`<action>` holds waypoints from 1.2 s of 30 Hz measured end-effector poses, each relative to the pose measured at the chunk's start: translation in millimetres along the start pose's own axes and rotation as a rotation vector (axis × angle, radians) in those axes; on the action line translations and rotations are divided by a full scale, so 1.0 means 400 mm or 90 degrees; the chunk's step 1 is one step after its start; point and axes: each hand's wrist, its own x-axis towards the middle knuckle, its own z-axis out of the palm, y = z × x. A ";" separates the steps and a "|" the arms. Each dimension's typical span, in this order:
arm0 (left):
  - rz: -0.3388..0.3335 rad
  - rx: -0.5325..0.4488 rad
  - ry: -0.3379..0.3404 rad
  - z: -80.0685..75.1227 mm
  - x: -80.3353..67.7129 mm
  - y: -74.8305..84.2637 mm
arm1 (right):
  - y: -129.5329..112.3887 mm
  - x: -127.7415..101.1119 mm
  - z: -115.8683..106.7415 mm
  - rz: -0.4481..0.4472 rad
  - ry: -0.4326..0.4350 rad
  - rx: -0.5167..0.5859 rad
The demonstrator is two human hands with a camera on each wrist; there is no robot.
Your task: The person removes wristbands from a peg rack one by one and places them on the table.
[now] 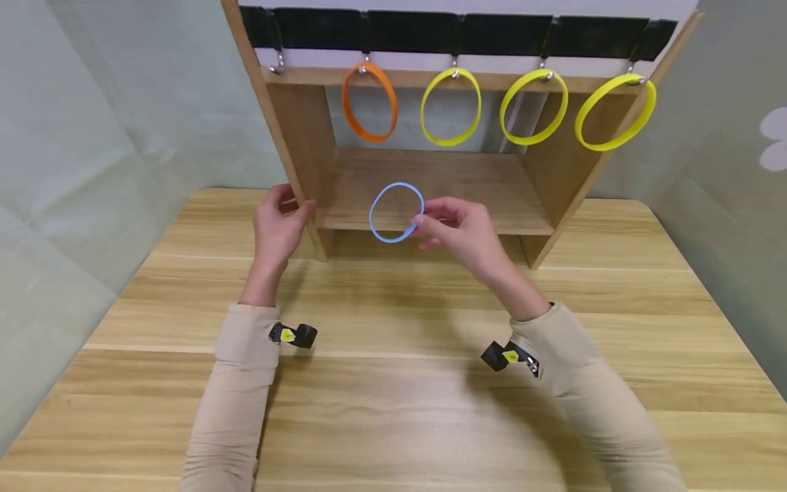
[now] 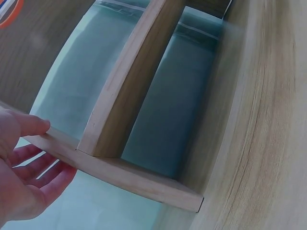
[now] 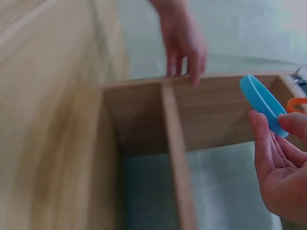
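**Blue band held up in front of the wooden rack**

The left hand (image 1: 274,229) holds the left side panel of the wooden rack (image 1: 430,184), its grip wrapped on the panel's front edge: the thumb lies on the inner face and the fingers (image 2: 45,167) reach round the outer face, as the left wrist view shows. The rack stands on the pale wooden surface (image 1: 393,383).

Along the rack's top rail hang 4 rings from small metal hooks. From left to right they are 1 orange ring (image 1: 369,102) and 3 yellow rings (image 1: 451,106), (image 1: 533,106), (image 1: 615,112). A further hook at the far left (image 1: 278,65) carries no ring.

Just right of the left hand, the blue band (image 1: 396,212) is held upright in the air before the rack's lower shelf (image 1: 443,205), its loop facing the camera. The right hand (image 1: 460,232) pinches its lower right edge between thumb and fingertips (image 3: 263,129); the other fingers seem loosely bent, though the right wrist view is blurred. The band touches neither shelf nor surface.
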 end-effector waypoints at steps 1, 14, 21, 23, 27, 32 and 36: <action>-0.001 0.002 -0.002 0.000 0.000 0.000 | 0.012 -0.003 -0.006 0.008 -0.007 -0.008; -0.001 0.009 -0.017 -0.002 -0.002 -0.001 | 0.137 -0.064 -0.098 0.087 -0.021 -0.044; -0.002 0.015 -0.019 -0.004 -0.001 0.001 | 0.178 -0.088 -0.156 0.135 -0.024 -0.040; -0.006 0.019 -0.015 -0.007 -0.001 0.001 | 0.183 -0.093 -0.170 0.148 -0.028 -0.034; -0.011 0.027 -0.011 -0.012 -0.002 0.000 | 0.197 -0.102 -0.192 0.178 -0.041 -0.019; -0.010 0.024 -0.015 -0.010 -0.002 0.001 | 0.223 -0.120 -0.223 0.223 -0.059 -0.038; -0.011 0.025 -0.017 -0.007 -0.002 0.003 | 0.237 -0.137 -0.248 0.252 -0.082 -0.081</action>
